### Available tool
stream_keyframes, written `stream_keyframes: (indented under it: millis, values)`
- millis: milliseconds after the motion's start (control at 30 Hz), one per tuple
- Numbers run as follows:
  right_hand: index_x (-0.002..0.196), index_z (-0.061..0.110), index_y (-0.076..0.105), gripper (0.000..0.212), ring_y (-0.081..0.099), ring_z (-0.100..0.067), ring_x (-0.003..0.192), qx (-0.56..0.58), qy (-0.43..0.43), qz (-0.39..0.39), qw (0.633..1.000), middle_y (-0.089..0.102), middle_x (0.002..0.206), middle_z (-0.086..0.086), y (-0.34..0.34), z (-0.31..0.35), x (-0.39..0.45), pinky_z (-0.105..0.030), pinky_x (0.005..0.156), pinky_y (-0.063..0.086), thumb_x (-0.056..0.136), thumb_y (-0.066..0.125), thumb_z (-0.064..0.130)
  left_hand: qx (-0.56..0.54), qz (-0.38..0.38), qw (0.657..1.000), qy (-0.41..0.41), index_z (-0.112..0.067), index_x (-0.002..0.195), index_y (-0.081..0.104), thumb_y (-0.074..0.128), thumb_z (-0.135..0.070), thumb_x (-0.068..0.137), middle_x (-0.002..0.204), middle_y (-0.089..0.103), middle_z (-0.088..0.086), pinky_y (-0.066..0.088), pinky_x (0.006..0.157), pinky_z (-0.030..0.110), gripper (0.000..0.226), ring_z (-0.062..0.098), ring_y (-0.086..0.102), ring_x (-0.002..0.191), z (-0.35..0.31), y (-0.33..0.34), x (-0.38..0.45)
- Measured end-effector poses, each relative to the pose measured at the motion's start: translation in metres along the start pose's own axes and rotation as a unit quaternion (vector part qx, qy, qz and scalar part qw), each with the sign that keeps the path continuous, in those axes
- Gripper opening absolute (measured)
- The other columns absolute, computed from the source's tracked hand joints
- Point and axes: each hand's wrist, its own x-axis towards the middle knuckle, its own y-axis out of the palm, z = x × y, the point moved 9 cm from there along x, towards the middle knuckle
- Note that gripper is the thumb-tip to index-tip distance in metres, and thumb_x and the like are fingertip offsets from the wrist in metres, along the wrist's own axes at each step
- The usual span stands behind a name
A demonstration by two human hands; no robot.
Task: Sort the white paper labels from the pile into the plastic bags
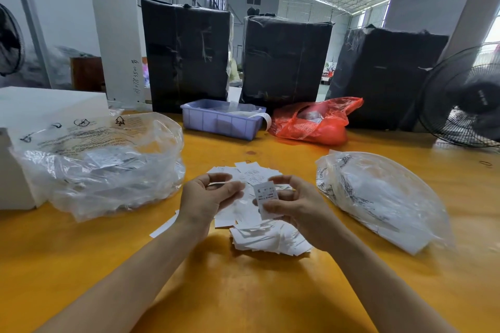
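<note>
Holding one printed label [266, 199] pinched in its curled fingers: right hand [293, 207]. Left hand [207, 196]: fingers loosely curled, gripping nothing, just beside it. Label pile [266, 235]: worktop [243, 292] centre, beneath both hands. Clear plastic bags: one near left edge [102, 167], one towards right edge [378, 197].

The label [266, 199] I pinch in my right hand [295, 205] shows a bold "S" above print too small to read, the left bag [108, 159] bears a tree symbol and blurred lines, and handwritten digits on the pillar [116, 35] stay unclear.
</note>
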Motion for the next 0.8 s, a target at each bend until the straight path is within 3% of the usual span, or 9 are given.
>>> stream_keyframes:
  millis: [100, 233, 333, 400, 567, 700, 800]
  values:
    - [0.094, 0.012, 0.063, 0.015, 0.065, -0.01, 0.07, -0.089, -0.059, -0.048, 0.993, 0.072, 0.082, -0.006, -0.006, 0.012, -0.001, -0.022, 0.062, 0.049, 0.085, 0.063, -0.001, 0.08, 0.023, 0.996, 0.024, -0.003, 0.092, 0.06, 0.077, -0.002, 0.063, 0.075, 0.073, 0.015, 0.057, 0.06, 0.021, 0.033, 0.019, 0.072, 0.065, -0.002, 0.006, -0.002]
    - [0.078, 0.021, 0.066, 0.019, 0.063, 0.006, 0.066, -0.189, -0.171, -0.116, 0.96, 0.067, 0.073, 0.01, -0.011, 0.036, -0.007, -0.01, 0.059, 0.048, 0.085, 0.066, 0.003, 0.164, 0.04, 0.985, 0.049, -0.004, 0.092, 0.06, 0.077, 0.001, 0.07, 0.076, 0.074, 0.014, 0.058, 0.069, 0.027, 0.028, 0.021, 0.072, 0.068, -0.003, 0.011, -0.005]
    - [0.079, 0.022, 0.067, 0.017, 0.063, 0.007, 0.073, -0.251, -0.212, -0.129, 0.936, 0.066, 0.076, 0.015, -0.009, 0.043, -0.011, -0.012, 0.065, 0.051, 0.084, 0.069, 0.006, 0.191, 0.048, 0.979, 0.052, -0.006, 0.093, 0.06, 0.077, 0.002, 0.071, 0.076, 0.074, 0.012, 0.058, 0.071, 0.028, 0.029, 0.022, 0.072, 0.071, -0.002, 0.014, -0.006]
    - [0.084, 0.014, 0.07, 0.007, 0.063, 0.007, 0.076, -0.295, -0.231, -0.133, 0.918, 0.065, 0.078, 0.016, -0.006, 0.045, -0.013, -0.015, 0.067, 0.052, 0.083, 0.069, 0.007, 0.2, 0.054, 0.977, 0.051, -0.007, 0.093, 0.06, 0.078, 0.001, 0.07, 0.075, 0.074, 0.011, 0.058, 0.069, 0.026, 0.03, 0.022, 0.072, 0.071, -0.001, 0.016, -0.006]
    - [0.088, 0.007, 0.072, 0.006, 0.064, -0.006, 0.077, -0.344, -0.269, -0.13, 0.89, 0.068, 0.08, 0.004, 0.002, 0.05, -0.017, -0.027, 0.069, 0.054, 0.082, 0.07, 0.006, 0.232, 0.06, 0.97, 0.051, -0.009, 0.094, 0.06, 0.079, 0.0, 0.07, 0.072, 0.074, 0.006, 0.052, 0.057, 0.017, 0.032, 0.015, 0.071, 0.065, 0.001, 0.018, -0.008]
    - [0.087, 0.008, 0.072, 0.006, 0.064, -0.007, 0.072, -0.376, -0.296, -0.131, 0.869, 0.071, 0.081, 0.002, 0.006, 0.052, -0.02, -0.02, 0.064, 0.053, 0.081, 0.071, 0.007, 0.252, 0.058, 0.964, 0.056, -0.01, 0.094, 0.06, 0.08, -0.001, 0.07, 0.071, 0.074, 0.005, 0.05, 0.055, 0.017, 0.032, 0.013, 0.07, 0.063, 0.002, 0.018, -0.007]
    - [0.087, 0.008, 0.073, 0.006, 0.062, -0.006, 0.068, -0.418, -0.316, -0.139, 0.84, 0.072, 0.08, 0.002, 0.01, 0.054, -0.022, -0.014, 0.059, 0.047, 0.081, 0.071, 0.007, 0.262, 0.065, 0.961, 0.06, -0.011, 0.094, 0.061, 0.08, -0.001, 0.07, 0.073, 0.074, 0.006, 0.054, 0.063, 0.024, 0.032, 0.017, 0.072, 0.068, 0.003, 0.019, -0.008]
